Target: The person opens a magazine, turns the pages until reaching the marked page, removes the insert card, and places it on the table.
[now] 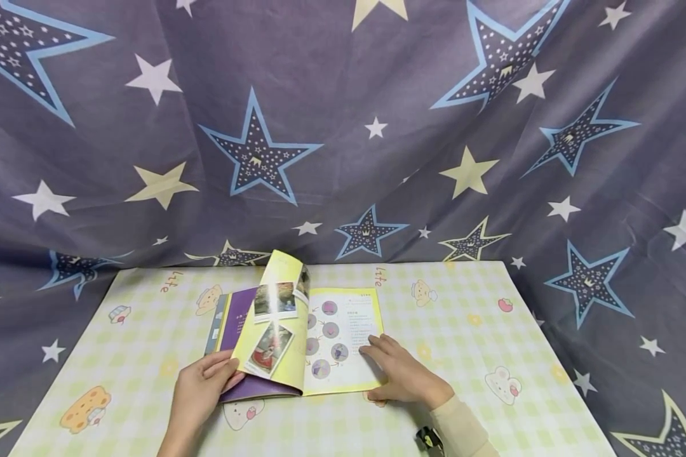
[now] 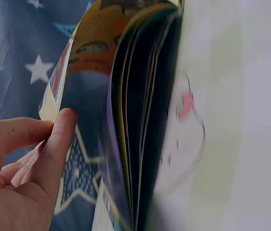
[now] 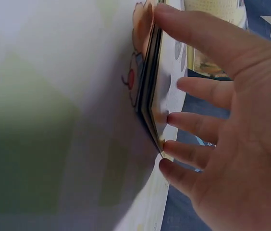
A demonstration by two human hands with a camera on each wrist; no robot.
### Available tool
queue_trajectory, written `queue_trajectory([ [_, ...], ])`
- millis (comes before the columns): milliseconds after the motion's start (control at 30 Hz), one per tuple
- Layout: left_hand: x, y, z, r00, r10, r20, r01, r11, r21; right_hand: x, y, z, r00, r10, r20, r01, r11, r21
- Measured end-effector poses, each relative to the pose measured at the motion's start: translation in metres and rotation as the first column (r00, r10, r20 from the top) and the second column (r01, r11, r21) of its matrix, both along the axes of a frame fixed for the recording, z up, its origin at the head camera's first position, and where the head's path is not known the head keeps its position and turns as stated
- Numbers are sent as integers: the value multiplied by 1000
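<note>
An open picture book [image 1: 349, 374] lies on the table, its right page showing round purple pictures joined by arrows, with printed text. My left hand [image 1: 200, 388] pinches the lower outer corner of a yellow page [image 1: 286, 270] carrying photo prints. That page stands raised and curved over the purple page [image 1: 241, 311] on the left side. Seen from the left wrist, thumb and fingers [image 2: 61, 130] grip the leaf's edge, apart from the stacked pages beneath. My right hand [image 1: 406, 376] rests at the book's right edge, fingers spread on the page and thumb [image 3: 174, 19] near the lower corner.
A checked cloth [image 1: 137, 355] with cartoon prints covers the table. Behind it hangs a dark curtain [image 1: 343, 158] patterned with stars. A small black device [image 1: 430, 438] sits by the right wrist.
</note>
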State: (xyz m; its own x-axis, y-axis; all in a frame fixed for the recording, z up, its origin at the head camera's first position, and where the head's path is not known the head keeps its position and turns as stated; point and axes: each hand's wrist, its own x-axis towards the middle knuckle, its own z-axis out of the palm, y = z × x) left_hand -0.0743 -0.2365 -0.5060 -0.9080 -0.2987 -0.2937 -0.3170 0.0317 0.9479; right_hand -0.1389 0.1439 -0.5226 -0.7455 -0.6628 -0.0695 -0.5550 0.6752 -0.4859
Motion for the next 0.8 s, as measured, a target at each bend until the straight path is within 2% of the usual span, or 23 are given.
queue_trajectory([
  [233,12,-25,-5,998,45,53,-37,989,-144,0,2,-2,1000,13,-5,-13,1000,10],
  [333,15,-29,-8,995,63,81,-49,984,-172,0,2,-1,1000,7,-6,-7,1000,17],
  [533,18,-31,-15,990,103,101,-88,986,-140,1,4,0,999,-10,33,9,1000,22],
  [800,18,-32,-16,985,114,126,-98,986,-133,-2,11,9,998,39,49,-36,998,-49],
])
